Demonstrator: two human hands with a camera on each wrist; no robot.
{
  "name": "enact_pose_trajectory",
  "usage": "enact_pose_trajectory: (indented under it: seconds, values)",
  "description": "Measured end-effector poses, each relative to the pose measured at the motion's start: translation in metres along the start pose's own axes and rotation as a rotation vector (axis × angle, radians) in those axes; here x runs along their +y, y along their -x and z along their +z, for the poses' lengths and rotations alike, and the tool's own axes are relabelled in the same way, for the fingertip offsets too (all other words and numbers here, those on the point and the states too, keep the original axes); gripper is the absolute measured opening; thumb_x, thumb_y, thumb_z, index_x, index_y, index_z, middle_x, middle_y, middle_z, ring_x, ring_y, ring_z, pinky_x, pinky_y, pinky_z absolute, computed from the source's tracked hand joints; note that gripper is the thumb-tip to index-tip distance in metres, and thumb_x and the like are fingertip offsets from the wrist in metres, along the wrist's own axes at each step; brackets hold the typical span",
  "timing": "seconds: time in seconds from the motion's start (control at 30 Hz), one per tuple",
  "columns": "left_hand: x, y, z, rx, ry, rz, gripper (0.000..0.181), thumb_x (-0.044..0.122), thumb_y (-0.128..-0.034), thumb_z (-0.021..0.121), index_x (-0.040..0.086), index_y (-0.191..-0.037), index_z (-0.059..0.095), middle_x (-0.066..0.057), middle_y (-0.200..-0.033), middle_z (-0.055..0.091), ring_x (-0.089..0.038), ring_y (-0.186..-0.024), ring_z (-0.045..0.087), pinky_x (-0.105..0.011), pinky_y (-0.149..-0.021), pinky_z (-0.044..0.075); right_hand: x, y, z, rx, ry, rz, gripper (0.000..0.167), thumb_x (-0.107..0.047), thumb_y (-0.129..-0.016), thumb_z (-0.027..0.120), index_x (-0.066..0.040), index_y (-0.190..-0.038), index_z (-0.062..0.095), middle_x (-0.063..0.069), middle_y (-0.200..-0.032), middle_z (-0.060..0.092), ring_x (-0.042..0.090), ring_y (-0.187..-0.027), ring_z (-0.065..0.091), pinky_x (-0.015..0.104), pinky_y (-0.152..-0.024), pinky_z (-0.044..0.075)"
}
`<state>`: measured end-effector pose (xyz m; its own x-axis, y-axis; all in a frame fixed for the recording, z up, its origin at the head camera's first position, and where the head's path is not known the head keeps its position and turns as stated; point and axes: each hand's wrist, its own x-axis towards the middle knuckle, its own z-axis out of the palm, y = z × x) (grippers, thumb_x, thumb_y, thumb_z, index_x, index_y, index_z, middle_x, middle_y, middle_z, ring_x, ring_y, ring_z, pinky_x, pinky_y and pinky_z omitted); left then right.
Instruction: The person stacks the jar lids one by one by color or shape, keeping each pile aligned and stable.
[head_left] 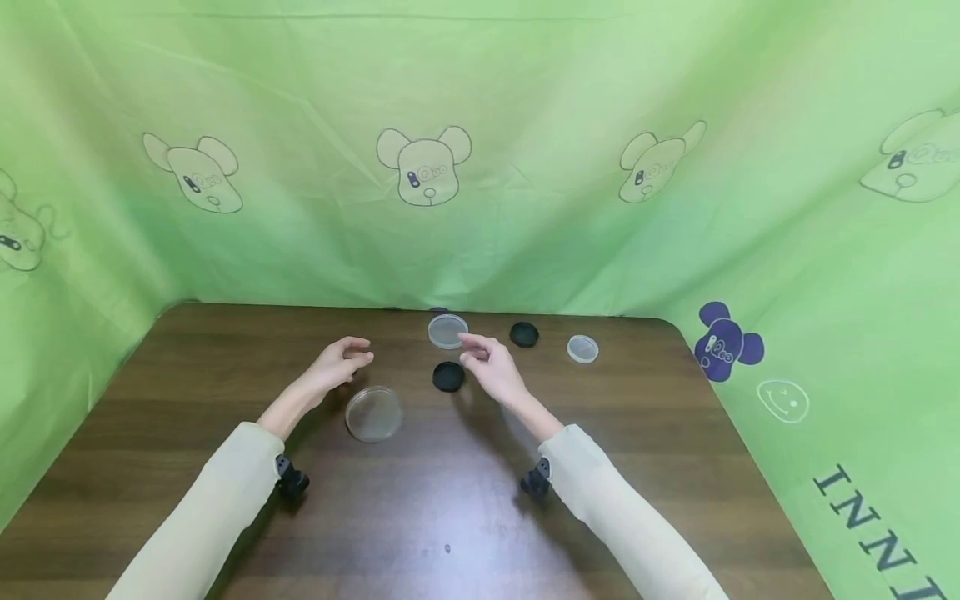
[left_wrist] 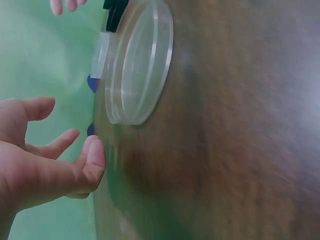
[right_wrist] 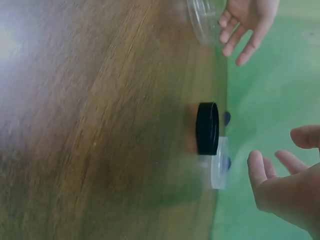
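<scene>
My left hand (head_left: 335,364) hovers over the table with its fingers loosely bent and nothing in them. Just in front of it lies a large clear round dish (head_left: 374,414), which looks like a petri dish; the left wrist view shows its rim (left_wrist: 140,65) close by. My right hand (head_left: 495,368) is also raised and holds nothing, its thumb and fingers apart. Beside its fingertips are a black round lid (head_left: 448,377) and, farther back, a medium clear dish (head_left: 447,331). In the right wrist view the black lid (right_wrist: 207,129) stands apart from the hand.
At the back right lie a second black lid (head_left: 524,334) and a small clear dish (head_left: 582,349). The brown wooden table (head_left: 465,517) meets a green printed curtain (head_left: 525,250) along its back and sides. Wrist cameras sit at both cuffs.
</scene>
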<state>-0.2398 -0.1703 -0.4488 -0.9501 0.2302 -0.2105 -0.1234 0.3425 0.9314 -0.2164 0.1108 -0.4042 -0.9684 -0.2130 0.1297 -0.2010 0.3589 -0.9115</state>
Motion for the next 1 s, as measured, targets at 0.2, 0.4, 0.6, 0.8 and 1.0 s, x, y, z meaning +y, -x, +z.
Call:
enact_pose_trajectory:
  seconds: [0.2,0.4,0.6,0.8,1.0]
  values:
    - [0.008,-0.015,0.008,-0.056,0.064,-0.094,0.051,0.019,-0.1017,0.048,-0.006,-0.143,0.031,-0.031,-0.145,0.032,-0.048,-0.130,0.032,-0.051,-0.104,0.037,0.033,-0.017,-0.001,0.001,-0.033,0.094,0.038,0.003,-0.093,0.055,0.011,-0.129,0.053,0.029,-0.124,0.057,0.037,-0.111,0.058,0.035,-0.090,0.049]
    - [0.019,-0.031,0.015,-0.068,0.119,-0.147,0.049,0.019,-0.1034,0.043,-0.004,-0.145,0.030,-0.027,-0.144,0.032,-0.039,-0.123,0.039,-0.045,-0.102,0.040,0.047,-0.035,-0.008,-0.015,-0.230,0.226,0.041,0.005,-0.094,0.047,0.014,-0.134,0.046,0.031,-0.134,0.048,0.039,-0.123,0.048,0.040,-0.100,0.044]
    - [0.031,-0.038,0.026,-0.032,0.225,-0.184,0.044,0.010,-0.1029,0.039,-0.006,-0.143,0.030,-0.025,-0.129,0.039,-0.028,-0.102,0.046,-0.036,-0.090,0.046,0.054,-0.052,-0.014,-0.026,-0.433,0.337,0.042,0.007,-0.097,0.040,0.015,-0.138,0.038,0.034,-0.140,0.039,0.041,-0.127,0.042,0.041,-0.104,0.039]
    - [0.042,-0.043,0.041,-0.050,0.256,-0.180,0.045,0.009,-0.1041,0.034,-0.009,-0.145,0.024,-0.028,-0.131,0.036,-0.034,-0.108,0.044,-0.044,-0.099,0.041,0.060,-0.063,-0.016,-0.028,-0.529,0.398,0.044,0.010,-0.096,0.033,0.015,-0.140,0.035,0.033,-0.143,0.034,0.036,-0.124,0.039,0.041,-0.107,0.035]
    - [0.016,-0.082,0.051,-0.049,0.310,-0.156,0.043,0.015,-0.1048,0.036,0.000,-0.145,0.030,-0.023,-0.128,0.041,-0.033,-0.108,0.046,-0.043,-0.096,0.045,0.061,-0.070,-0.017,-0.051,-0.515,0.424,0.044,0.009,-0.097,0.034,0.013,-0.141,0.035,0.031,-0.144,0.034,0.037,-0.128,0.038,0.040,-0.107,0.035]
